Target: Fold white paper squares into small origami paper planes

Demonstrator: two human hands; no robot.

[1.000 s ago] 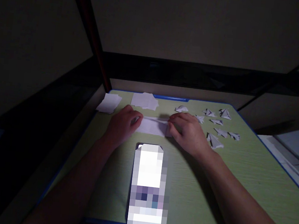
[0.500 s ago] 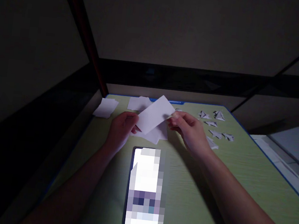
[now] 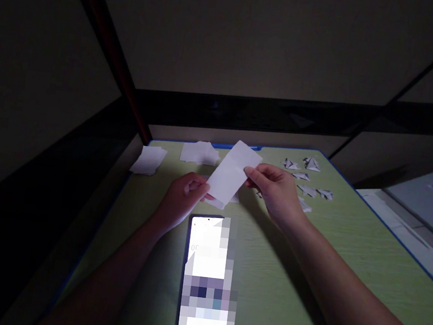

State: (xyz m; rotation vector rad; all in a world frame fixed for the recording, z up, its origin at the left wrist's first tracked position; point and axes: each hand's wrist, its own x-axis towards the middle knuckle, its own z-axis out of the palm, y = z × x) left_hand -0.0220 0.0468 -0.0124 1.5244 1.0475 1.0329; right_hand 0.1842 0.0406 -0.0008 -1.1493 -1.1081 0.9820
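1. Raised from the desk since the oldest head view, both hands now hold a paper sheet up at a slant; then they were down at either end of a paper strip. Against the middle view, the sheet stands more steeply, and the right thumb lies further onto its face.
2. Head view, now: the left hand has its fingers closed in a pinch on the sheet's lower corner. The right hand has its fingers pinched on the right edge, thumb on top. More paper shows underneath. A phone lies nearer the wearer, paper stacks sit at the far left and folded paper pieces at the far right.
3. Handling, as I judge it: very light, thin and limp, easily creased or torn, a little slippery between layers. Best held by opposite corners or edges, with light pressure, keeping thumbs off the middle.
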